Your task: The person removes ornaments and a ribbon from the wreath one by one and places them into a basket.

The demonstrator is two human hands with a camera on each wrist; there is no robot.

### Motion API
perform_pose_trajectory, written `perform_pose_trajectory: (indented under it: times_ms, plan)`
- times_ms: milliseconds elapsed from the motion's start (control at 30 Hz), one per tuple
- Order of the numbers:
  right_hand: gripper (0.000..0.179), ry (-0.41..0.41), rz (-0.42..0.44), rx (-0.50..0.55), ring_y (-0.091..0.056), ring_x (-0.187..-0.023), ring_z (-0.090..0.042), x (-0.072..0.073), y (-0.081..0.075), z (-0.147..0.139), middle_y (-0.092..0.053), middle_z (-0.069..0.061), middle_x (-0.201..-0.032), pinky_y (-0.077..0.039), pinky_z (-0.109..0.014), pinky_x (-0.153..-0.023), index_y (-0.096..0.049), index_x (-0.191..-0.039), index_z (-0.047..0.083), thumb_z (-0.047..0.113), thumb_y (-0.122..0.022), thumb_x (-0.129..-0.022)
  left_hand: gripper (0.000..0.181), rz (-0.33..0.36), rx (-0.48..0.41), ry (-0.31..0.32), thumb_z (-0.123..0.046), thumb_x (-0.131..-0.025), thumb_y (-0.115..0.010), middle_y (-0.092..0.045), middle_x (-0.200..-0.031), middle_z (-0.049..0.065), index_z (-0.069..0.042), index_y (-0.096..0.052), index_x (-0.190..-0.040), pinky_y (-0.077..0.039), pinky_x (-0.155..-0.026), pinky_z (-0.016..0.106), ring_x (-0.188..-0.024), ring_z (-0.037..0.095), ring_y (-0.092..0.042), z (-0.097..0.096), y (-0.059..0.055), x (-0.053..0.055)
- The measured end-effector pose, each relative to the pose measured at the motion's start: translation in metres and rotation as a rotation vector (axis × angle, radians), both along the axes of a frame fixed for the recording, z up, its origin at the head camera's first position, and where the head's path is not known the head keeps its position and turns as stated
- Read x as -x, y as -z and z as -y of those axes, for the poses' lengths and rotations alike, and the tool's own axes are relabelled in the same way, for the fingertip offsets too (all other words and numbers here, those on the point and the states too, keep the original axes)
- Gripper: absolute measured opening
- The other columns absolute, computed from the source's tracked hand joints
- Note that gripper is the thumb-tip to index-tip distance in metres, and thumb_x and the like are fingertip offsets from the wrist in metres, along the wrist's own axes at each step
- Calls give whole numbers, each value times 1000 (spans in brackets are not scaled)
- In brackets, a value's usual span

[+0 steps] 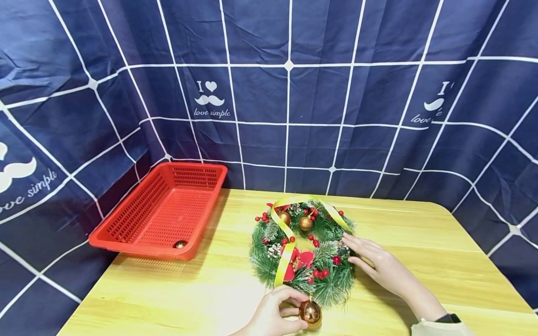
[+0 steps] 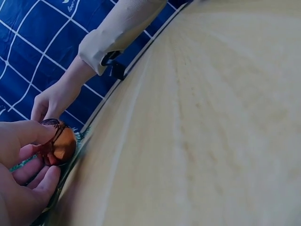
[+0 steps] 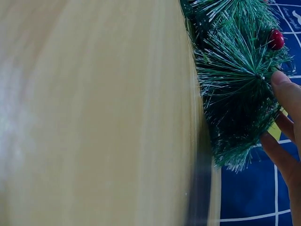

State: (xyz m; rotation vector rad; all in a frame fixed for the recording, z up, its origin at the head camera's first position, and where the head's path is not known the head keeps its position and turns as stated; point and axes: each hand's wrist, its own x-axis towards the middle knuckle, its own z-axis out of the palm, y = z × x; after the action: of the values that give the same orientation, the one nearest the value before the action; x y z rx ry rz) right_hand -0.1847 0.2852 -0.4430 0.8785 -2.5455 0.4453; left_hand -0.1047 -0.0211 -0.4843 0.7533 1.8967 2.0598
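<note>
A shiny copper-coloured ball ornament [image 1: 311, 314] is pinched between the thumb and fingers of my left hand [image 1: 277, 311], at the near edge of a green wreath [image 1: 336, 284]. In the left wrist view the ornament [image 2: 63, 143] shows close to the left fingertips. The wreath lies on the table, with red berries, pine cones, a red flower, gold balls and a yellow ribbon [image 1: 285, 263] looped across it. My right hand [image 1: 374, 261] rests on the wreath's right side, fingers extended. The right wrist view shows its thumb and fingertips touching the green needles [image 3: 240, 80].
A red plastic basket [image 1: 201, 219] stands at the left of the wooden table [image 1: 201, 298], with a shiny ball [image 1: 180, 244] in its near corner. Dark blue curtains [image 1: 260, 93] with white lines hang behind and at both sides of the table.
</note>
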Motion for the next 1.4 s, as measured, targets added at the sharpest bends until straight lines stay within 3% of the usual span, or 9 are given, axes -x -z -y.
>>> perform_pose_trajectory:
  times_ms: [400,667,800,1000,1200,1400]
  plan:
    - [53,-24,1,-6,-40,-125,-12,-1,-1,0,-48,-1,-134,-13,-6,-103,-48,-132,18,24,-66,-83,38,25,9,19,-2,-71,-74,-53,-105,4,-3,-61,-106,-51,-82,26,-95,11,-57,2,-10,-2]
    - [53,-62,-28,3,-41,-125,-14,0,-2,0,-49,-2,-134,-17,-9,-105,-49,-131,15,20,-67,-82,37,-91,34,16,-6,-72,-75,-57,-103,4,-7,-61,-107,-51,-81,26,-94,9,-57,2,-16,-2]
    - [53,-62,-33,3,-43,-123,-16,0,-1,0,-49,-3,-133,-16,-8,-104,-49,-131,15,20,-67,-82,36,-89,42,15,-8,-72,-75,-56,-102,1,-10,-62,-106,-51,-81,26,-94,8,-57,3,-18,-2]
    - [53,-18,-6,-9,-41,-124,-12,-1,-1,0,-48,1,-134,-13,-5,-103,-48,-133,19,24,-66,-83,36,-65,11,34,-7,-73,-74,-55,-104,3,-8,-61,-107,-51,-81,27,-95,9,-57,2,-22,-3]
    - [55,-78,-44,20,-47,-119,-23,1,0,0,-48,-1,-134,-18,-9,-104,-49,-131,15,18,-68,-80,38,-59,-33,46,-6,-73,-74,-55,-107,5,-7,-60,-108,-51,-83,29,-96,11,-57,2,-29,-4]
    - [55,-68,-46,14,-46,-120,-22,1,1,-1,-49,-1,-134,-17,-9,-105,-49,-132,16,19,-68,-81,41,-107,-76,43,-5,-72,-73,-55,-108,8,-4,-59,-110,-50,-83,31,-97,13,-56,3,-32,-3]
